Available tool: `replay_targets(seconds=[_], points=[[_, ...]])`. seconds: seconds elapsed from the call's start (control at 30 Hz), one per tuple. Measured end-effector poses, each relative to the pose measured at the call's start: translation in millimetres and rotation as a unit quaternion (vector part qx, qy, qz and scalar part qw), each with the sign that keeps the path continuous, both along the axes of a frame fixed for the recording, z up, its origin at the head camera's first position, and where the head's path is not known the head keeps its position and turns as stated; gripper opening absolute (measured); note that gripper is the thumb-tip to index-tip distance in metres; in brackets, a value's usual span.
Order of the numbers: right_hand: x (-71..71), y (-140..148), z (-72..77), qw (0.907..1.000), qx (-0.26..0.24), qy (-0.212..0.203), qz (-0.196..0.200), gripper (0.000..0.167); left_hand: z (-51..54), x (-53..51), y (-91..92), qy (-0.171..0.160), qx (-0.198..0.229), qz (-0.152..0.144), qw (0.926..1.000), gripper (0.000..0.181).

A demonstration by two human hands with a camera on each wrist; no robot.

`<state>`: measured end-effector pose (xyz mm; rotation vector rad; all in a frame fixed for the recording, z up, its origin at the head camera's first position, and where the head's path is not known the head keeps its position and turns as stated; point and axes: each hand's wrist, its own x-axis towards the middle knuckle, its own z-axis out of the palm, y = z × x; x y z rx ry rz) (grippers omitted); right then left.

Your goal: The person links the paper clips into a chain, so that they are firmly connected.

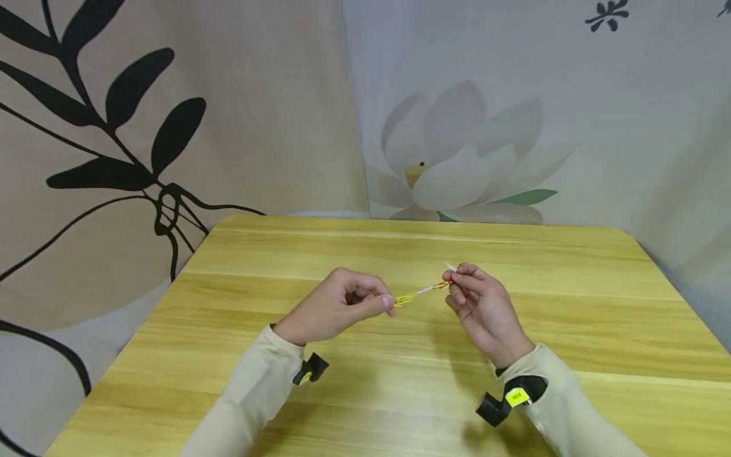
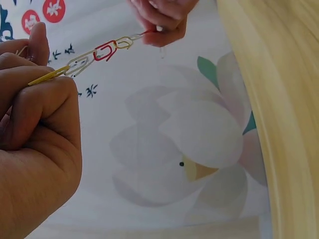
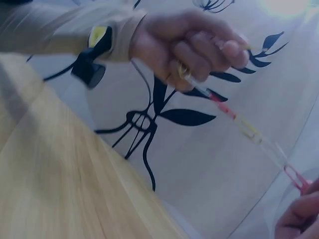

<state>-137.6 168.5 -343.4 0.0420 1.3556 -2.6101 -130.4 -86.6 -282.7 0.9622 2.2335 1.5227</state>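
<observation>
A thin chain of linked paper clips (image 1: 424,290) in yellow, white and red stretches between my two hands above the table. My left hand (image 1: 342,304) pinches its yellow end between thumb and fingers. In the left wrist view a yellow clip (image 2: 49,75) lies across those fingers, and part of the chain there is covered. My right hand (image 1: 485,304) pinches the other end, where a red clip (image 3: 294,175) enters the fingertips. A white clip (image 1: 451,266) sticks out above the right fingertips; whether it is linked to the red one I cannot tell.
Below both hands is a wooden table (image 1: 400,406) with rounded far corners. Behind it hang printed cloths, one with dark leaves (image 1: 137,89), the other with a pale lotus (image 1: 462,158). A small black camera sits on each wrist.
</observation>
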Motion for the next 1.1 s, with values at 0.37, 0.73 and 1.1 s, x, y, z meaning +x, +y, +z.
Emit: replay_targets(seconds=[0.37,0.73,1.1], points=[[-0.7,1,6.0,0.9969,-0.064,0.045,-0.001,0.018,-4.1,-1.8,5.8,0.002,-0.007,0.003,1.0,0.018],[22.4,-10,13.7,0.9682,0.127,0.21,0.051,0.012,-10.2,-2.2,14.4,-0.025,0.045,0.005,0.9987,0.019],[35.1,-21,20.9,0.917,0.218,0.332,0.038,0.009,-5.6,-3.9,13.4,-0.018,0.049,-0.007,0.9986,0.018]])
